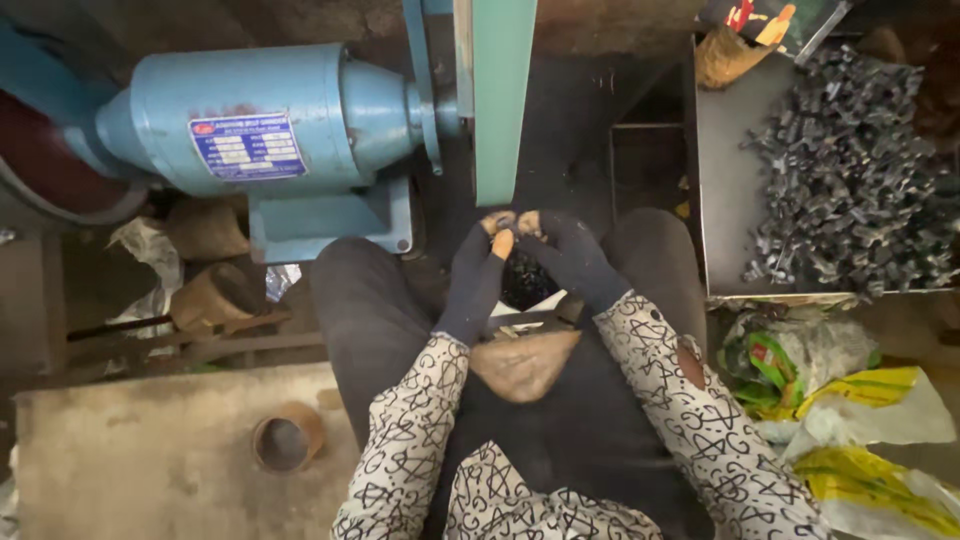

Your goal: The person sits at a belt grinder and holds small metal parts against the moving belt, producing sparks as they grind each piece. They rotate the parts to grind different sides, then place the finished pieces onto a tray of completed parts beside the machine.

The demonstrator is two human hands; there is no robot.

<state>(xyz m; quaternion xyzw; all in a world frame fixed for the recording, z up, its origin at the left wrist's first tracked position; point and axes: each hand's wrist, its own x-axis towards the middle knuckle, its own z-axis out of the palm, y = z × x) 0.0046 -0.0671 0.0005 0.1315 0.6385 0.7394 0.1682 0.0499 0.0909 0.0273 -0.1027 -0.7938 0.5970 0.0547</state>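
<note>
Roughly left to right: concrete grey slab (pixel 150 460) with a rusty round metal ring (pixel 287 440) lower left; light blue cast bench grinder motor (pixel 270 115) above it, blue-green vertical sanding belt (pixel 503 95) running down from its shaft. Left hand (pixel 480 270) in dark fingerless glove, fingertips pinched beside right hand (pixel 570 255), same kind of glove, both clenched on a small dark metal piece (pixel 517 226) pressed just under the belt's lower end; piece nearly hidden by fingers, shape cannot tell. Small dark heap of parts (pixel 525 280) in lap below the hands, brown cloth pouch (pixel 525 365) nearer the body. Far right, grey sheet-metal tray (pixel 725 180) heaped with small dark steel pieces (pixel 850 170); green and yellow plastic bags (pixel 860 430) underneath. Judged early to midway: large heap in tray, one piece at belt, finished versus unfinished lots not distinguishable. Tight room: knees flank the hands, motor base close left, tray wall close right, free space only toward the lap
</note>
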